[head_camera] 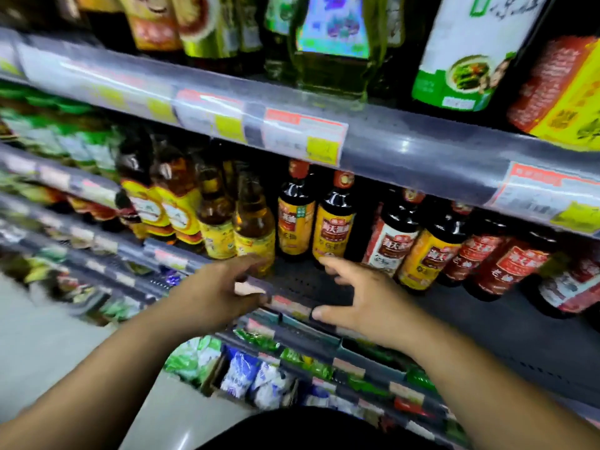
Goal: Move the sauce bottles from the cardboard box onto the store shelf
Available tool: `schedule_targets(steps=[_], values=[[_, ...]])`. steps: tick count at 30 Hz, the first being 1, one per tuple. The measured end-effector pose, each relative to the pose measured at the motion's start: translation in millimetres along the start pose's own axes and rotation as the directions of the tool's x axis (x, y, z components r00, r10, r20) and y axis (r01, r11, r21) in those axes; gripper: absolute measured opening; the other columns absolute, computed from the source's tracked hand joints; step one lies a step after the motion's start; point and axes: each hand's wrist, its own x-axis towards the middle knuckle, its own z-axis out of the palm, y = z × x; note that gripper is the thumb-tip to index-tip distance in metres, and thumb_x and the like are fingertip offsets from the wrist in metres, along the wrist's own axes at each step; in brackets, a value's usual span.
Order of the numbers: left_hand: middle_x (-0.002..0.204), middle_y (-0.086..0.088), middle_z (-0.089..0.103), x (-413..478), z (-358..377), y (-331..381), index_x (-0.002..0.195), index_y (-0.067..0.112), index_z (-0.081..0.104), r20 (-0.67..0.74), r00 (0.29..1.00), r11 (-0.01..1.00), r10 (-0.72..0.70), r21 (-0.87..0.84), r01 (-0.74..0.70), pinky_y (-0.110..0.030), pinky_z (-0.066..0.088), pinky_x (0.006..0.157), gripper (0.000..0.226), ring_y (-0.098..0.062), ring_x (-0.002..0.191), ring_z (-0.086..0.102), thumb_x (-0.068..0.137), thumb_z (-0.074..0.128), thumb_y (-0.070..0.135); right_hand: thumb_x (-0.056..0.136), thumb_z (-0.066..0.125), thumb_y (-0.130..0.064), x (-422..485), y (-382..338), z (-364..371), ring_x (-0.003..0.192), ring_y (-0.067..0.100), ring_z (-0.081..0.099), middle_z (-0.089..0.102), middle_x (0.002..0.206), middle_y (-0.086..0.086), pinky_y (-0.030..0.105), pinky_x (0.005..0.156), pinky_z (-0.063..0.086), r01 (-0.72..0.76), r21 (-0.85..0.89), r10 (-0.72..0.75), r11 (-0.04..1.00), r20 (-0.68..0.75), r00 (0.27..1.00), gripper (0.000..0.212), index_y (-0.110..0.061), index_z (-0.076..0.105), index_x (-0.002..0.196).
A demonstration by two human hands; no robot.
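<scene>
Two empty hands, left hand [212,295] and right hand [360,298], fingers spread, over the shelf [311,284] edge; dark sauce bottles [332,222] behind.

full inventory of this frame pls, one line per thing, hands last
Dark sauce bottles, yellow labels: two upright, red caps, middle shelf centre, behind the bare spot.
Dark sauce bottles, red and yellow labels: several, middle shelf right; exact count unclear from blur.
Amber bottles, yellow labels: at least four, middle shelf left of centre.
Upper-shelf bottles: several, yellow-green and dark; one green-and-white label at right.
Price tags: many, red, white and yellow, on shelf rails.
Packets: blue-white and green, lower shelves.
Middle shelf: dark, bare patch at front.
Cardboard box: not in view.
Left hand: empty, open, at shelf edge.
Right hand: empty, open, over bare patch.
</scene>
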Motion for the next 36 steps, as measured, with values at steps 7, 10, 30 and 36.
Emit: schedule_targets(steps=[7,10,30,36], values=[[0.123,0.016,0.061,-76,-45,-46,0.136,0.039,0.051,-0.203,0.957,0.978,-0.21,-0.024,0.209,-0.03,0.051,0.091,0.065,-0.003,0.113,0.059,0.076,0.066,0.058,0.075,0.079,-0.057,49,-75,45,0.137,0.009,0.047,0.044,0.154,-0.013,0.037,0.109,0.045,0.236,-0.01,-0.231,0.972,0.168,0.958,0.092,-0.043,0.031,0.153],[0.121,0.015,0.062,-100,-66,-66,0.136,0.036,0.051,-0.28,0.919,0.959,-0.279,-0.026,0.283,-0.035,0.052,0.091,0.06,-0.006,0.111,0.061,0.081,0.072,0.047,0.077,0.076,-0.06,73,-116,65,0.133,0.011,0.05,0.047,0.152,-0.011,0.038,0.108,0.047,0.339,-0.074,-0.315,0.938,0.228,0.921,0.089,-0.046,0.03,0.152],[0.115,0.0,0.066,-225,-284,-293,0.132,0.023,0.058,-0.614,0.604,0.83,-0.508,-0.161,0.535,-0.034,0.05,0.093,0.052,-0.016,0.105,0.063,0.084,0.076,0.03,0.079,0.078,-0.053,250,-450,234,0.13,0.018,0.055,0.052,0.15,-0.004,0.04,0.104,0.049,0.613,0.013,-0.575,0.79,0.363,0.733,0.085,-0.037,0.037,0.152],[0.119,0.002,0.063,-271,-313,-358,0.134,0.028,0.054,-0.625,0.454,0.728,-0.635,-0.288,0.622,-0.035,0.052,0.091,0.054,-0.017,0.105,0.062,0.084,0.074,0.036,0.075,0.079,-0.053,281,-538,302,0.126,0.018,0.058,0.058,0.143,-0.001,0.039,0.103,0.049,0.686,0.024,-0.632,0.727,0.416,0.654,0.085,-0.035,0.043,0.149]])
